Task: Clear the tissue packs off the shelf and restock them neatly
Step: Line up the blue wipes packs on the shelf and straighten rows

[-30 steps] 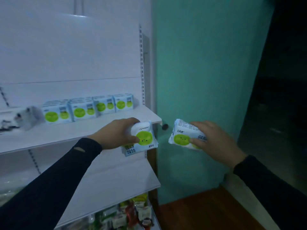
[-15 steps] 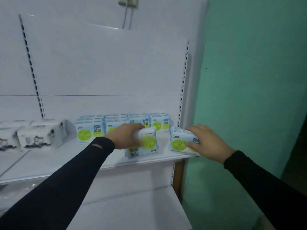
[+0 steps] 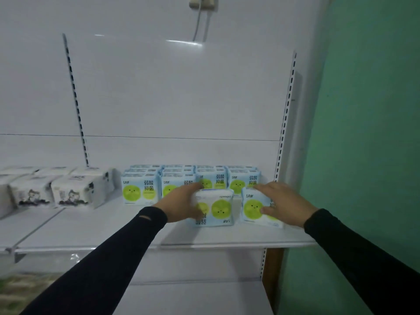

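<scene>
On the white shelf [image 3: 113,233] a row of light-blue tissue packs with green smiley circles [image 3: 139,189] stands against the back panel. My left hand [image 3: 179,205] grips one such pack [image 3: 218,208], upside down, standing on the shelf in front of the row. My right hand [image 3: 284,203] holds a second pack [image 3: 254,209] upright just to its right, near the shelf's right end. Both packs touch the shelf board.
Several white packs with ink-cat prints [image 3: 72,192] fill the shelf's left part. A slotted upright [image 3: 284,119] bounds the shelf on the right, beside a green wall [image 3: 368,133]. A lower white shelf [image 3: 193,298] lies below. A cable [image 3: 197,21] hangs from a socket above.
Both hands moved from beyond the shelf's right edge onto the shelf, carrying their packs inward and setting them down before the back row. The view swung left and upward.
</scene>
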The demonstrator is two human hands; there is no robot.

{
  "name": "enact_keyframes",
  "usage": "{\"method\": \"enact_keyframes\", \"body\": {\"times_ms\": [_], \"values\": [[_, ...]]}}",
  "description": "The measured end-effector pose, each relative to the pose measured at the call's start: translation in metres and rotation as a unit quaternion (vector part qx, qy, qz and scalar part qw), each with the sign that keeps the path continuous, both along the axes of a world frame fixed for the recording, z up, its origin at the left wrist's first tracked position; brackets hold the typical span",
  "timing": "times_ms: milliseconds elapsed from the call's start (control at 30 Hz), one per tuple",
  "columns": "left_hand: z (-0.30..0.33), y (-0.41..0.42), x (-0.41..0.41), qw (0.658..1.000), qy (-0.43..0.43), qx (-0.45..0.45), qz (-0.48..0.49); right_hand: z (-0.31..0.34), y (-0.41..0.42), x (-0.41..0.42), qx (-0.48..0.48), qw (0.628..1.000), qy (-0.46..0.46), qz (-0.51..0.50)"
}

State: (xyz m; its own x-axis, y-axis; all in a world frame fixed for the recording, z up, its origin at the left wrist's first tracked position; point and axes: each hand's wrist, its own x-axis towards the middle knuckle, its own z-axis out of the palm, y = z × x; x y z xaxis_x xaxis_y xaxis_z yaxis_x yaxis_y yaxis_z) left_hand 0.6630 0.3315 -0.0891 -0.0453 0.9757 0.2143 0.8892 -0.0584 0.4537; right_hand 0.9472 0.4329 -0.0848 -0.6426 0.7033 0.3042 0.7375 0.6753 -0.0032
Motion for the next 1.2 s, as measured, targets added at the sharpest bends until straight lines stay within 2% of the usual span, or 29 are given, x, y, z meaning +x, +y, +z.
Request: {"method": "enact_keyframes", "body": {"times_ms": [100,200,267,367,467,600,800,1067,1200], "values": [[-0.007,0.005,0.004,0.999,-0.009,-0.030,0.019,0.001,0.013,-0.003,0.010,1.000,-0.004,0.023],[0.009,0.008,0.011,0.999,0.021,-0.032,0.032,-0.002,0.022,-0.004,0.018,0.999,0.001,0.042],[0.030,0.011,0.014,0.998,0.044,-0.016,0.034,-0.003,0.030,-0.003,0.022,0.998,0.010,0.050],[0.061,0.019,0.019,0.999,0.018,0.037,0.035,-0.007,0.040,-0.001,0.029,0.998,0.015,0.058],[0.064,0.031,0.033,0.997,0.028,0.059,0.030,-0.010,0.046,0.000,0.026,0.997,0.026,0.066],[0.034,0.046,0.038,0.996,0.086,-0.003,0.034,-0.012,0.051,0.001,0.022,0.996,0.036,0.073],[0.037,0.033,0.011,0.975,0.181,-0.106,0.067,-0.015,0.056,-0.001,0.029,0.995,0.040,0.083],[0.018,0.061,0.039,0.986,0.168,-0.017,-0.008,-0.020,0.068,0.003,0.081,0.995,0.022,0.054],[0.005,0.080,0.045,0.958,0.278,0.062,-0.004,-0.024,0.075,0.004,0.076,0.997,0.023,0.022]]}}
